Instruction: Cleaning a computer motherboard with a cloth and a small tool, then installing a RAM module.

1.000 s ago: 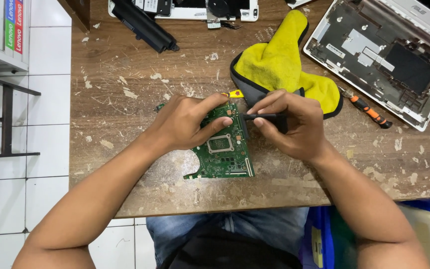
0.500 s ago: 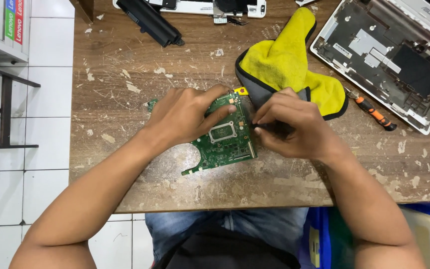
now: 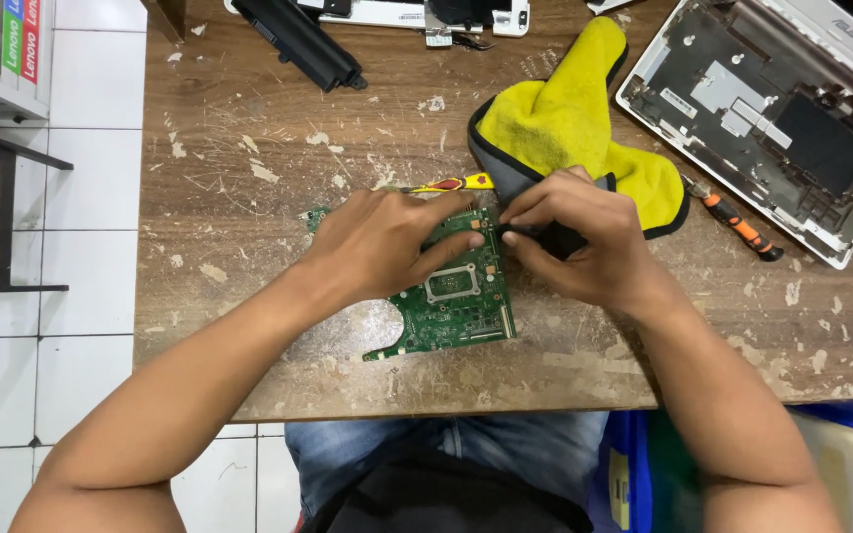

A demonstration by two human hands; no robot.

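A green laptop circuit board (image 3: 456, 306) lies flat on the worn wooden table (image 3: 249, 178). My left hand (image 3: 387, 242) presses down on the board's upper left part, fingers spread over it. My right hand (image 3: 575, 242) is closed around a small black tool (image 3: 545, 235) whose tip meets the board's upper right edge. A yellow-handled tool (image 3: 451, 184) pokes out just behind my left hand.
A yellow cloth with a dark border (image 3: 575, 128) lies behind my right hand. An opened laptop shell (image 3: 772, 118) sits at the back right, an orange-handled screwdriver (image 3: 737, 225) beside it. A black battery pack (image 3: 298, 44) and white parts (image 3: 397, 14) lie along the far edge.
The view has shifted slightly and the board sits a little more square to me. Both hands stay on the board, and the right hand's tool stays at its upper right edge.
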